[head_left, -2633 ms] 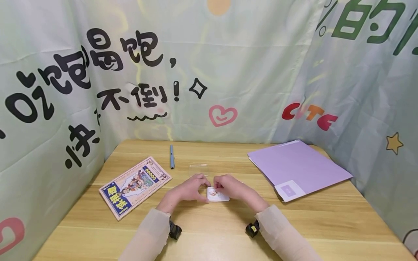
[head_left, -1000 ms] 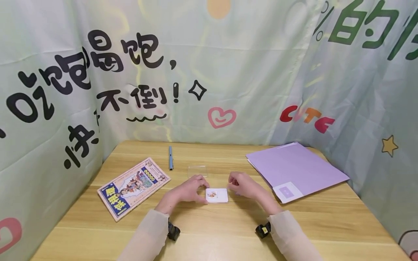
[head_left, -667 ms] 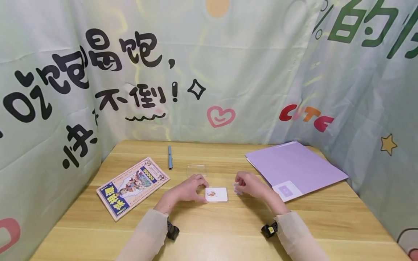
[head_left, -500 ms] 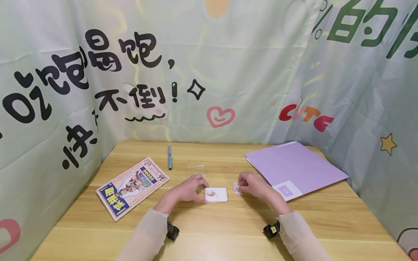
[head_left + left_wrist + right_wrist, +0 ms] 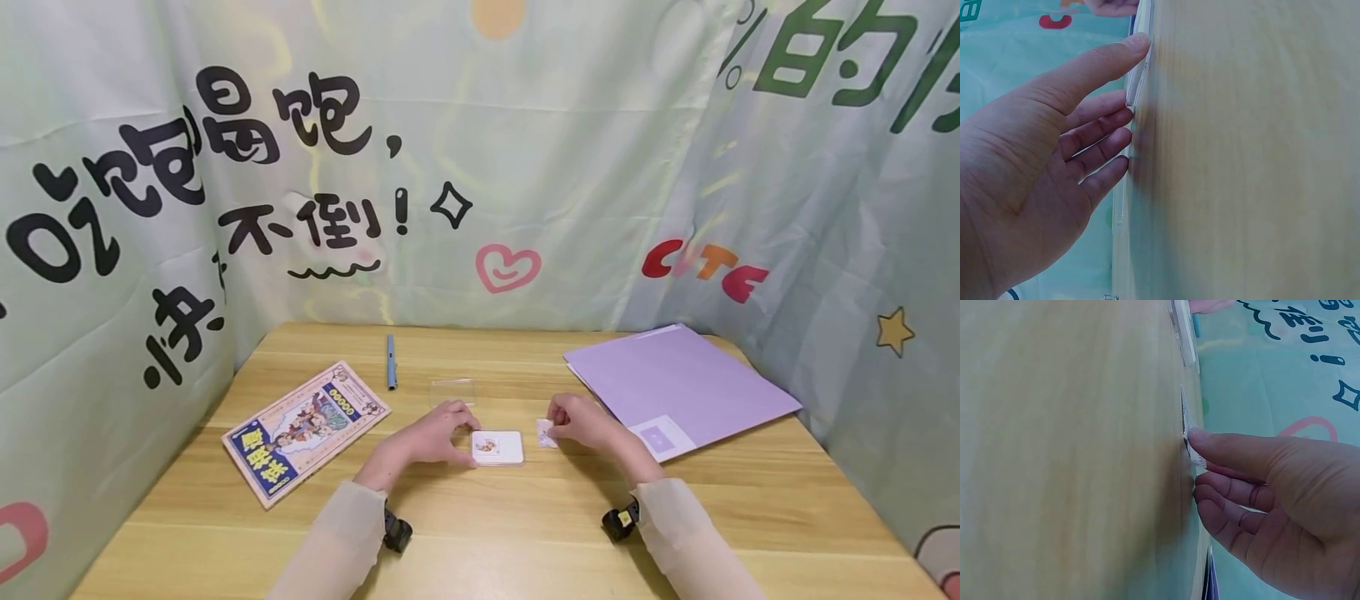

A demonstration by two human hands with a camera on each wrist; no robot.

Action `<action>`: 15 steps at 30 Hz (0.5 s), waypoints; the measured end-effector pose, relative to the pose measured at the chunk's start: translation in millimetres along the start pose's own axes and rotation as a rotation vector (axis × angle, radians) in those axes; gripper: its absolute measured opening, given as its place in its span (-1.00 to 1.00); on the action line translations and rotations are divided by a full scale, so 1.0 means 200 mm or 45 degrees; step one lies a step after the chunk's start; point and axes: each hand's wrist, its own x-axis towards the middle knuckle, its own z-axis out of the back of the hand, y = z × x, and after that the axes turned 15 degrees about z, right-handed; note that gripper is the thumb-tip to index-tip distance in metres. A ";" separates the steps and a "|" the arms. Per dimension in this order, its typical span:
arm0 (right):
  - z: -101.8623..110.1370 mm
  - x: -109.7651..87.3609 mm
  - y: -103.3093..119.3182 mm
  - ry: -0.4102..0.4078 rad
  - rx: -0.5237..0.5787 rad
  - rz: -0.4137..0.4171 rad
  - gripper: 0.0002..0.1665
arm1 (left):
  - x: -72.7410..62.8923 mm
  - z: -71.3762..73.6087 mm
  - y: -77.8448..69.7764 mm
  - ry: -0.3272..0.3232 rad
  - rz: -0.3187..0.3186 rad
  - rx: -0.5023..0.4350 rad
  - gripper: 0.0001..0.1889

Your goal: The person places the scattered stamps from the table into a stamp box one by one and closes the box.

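On the table sits a shallow clear box (image 5: 508, 450) with a white top face and a small cartoon picture (image 5: 487, 446) on its left half. My left hand (image 5: 431, 437) holds the left end of this box, thumb on the near side and fingertips at the far side; in the left wrist view the thumb lies along the box edge (image 5: 1137, 84). To the right of the box, my right hand (image 5: 587, 423) pinches a small pale piece of paper (image 5: 545, 433) with purple print. The right wrist view has that paper (image 5: 1186, 425) tilted close to the tabletop, under the thumb.
A clear plastic lid (image 5: 452, 392) lies behind the box. Farther back is a blue pen (image 5: 392, 362). A comic-style booklet (image 5: 307, 433) lies at left, and a purple folder (image 5: 682, 387) with a white label lies at right, near my right hand.
My right hand has moved from the top of the box to the right, and the printed paper now shows in its fingers. My left hand has stayed at the box.
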 end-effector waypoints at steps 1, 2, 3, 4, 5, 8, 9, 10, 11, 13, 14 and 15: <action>0.00 0.00 0.00 -0.003 0.007 -0.001 -0.81 | 0.00 0.00 0.00 -0.001 -0.001 0.002 -0.42; 0.00 0.00 0.00 -0.005 0.013 0.000 -0.80 | 0.00 0.00 0.00 -0.002 -0.001 0.003 -0.42; 0.00 0.00 0.00 -0.005 0.014 0.001 -0.80 | 0.00 0.00 0.00 -0.002 0.000 0.003 -0.42; 0.00 0.00 0.00 -0.006 0.014 0.005 -0.79 | 0.00 0.00 0.00 -0.002 0.000 0.004 -0.42; 0.00 0.00 0.00 -0.007 0.015 0.004 -0.79 | 0.00 0.00 0.00 0.000 0.001 0.004 -0.42; 0.00 0.00 0.00 -0.007 0.019 0.010 -0.78 | 0.01 0.00 0.00 0.003 0.005 0.004 -0.41; 0.00 0.00 0.00 -0.006 0.019 0.015 -0.78 | 0.01 -0.01 0.01 0.005 0.006 0.004 -0.41; 0.00 0.00 0.00 -0.007 0.022 0.021 -0.78 | 0.01 -0.01 0.01 0.005 0.007 0.003 -0.41; 0.00 0.00 0.00 -0.009 0.026 0.022 -0.79 | 0.01 -0.01 0.01 0.006 0.007 0.001 -0.41; -0.01 0.00 -0.01 -0.012 0.031 0.029 -0.80 | 0.01 -0.01 0.01 0.005 0.006 0.001 -0.41; -0.01 0.00 -0.01 -0.013 0.030 0.033 -0.81 | 0.01 -0.01 0.01 0.006 0.007 0.001 -0.41; -0.01 0.00 -0.01 -0.013 0.027 0.035 -0.82 | 0.01 -0.01 0.01 0.005 0.006 0.003 -0.41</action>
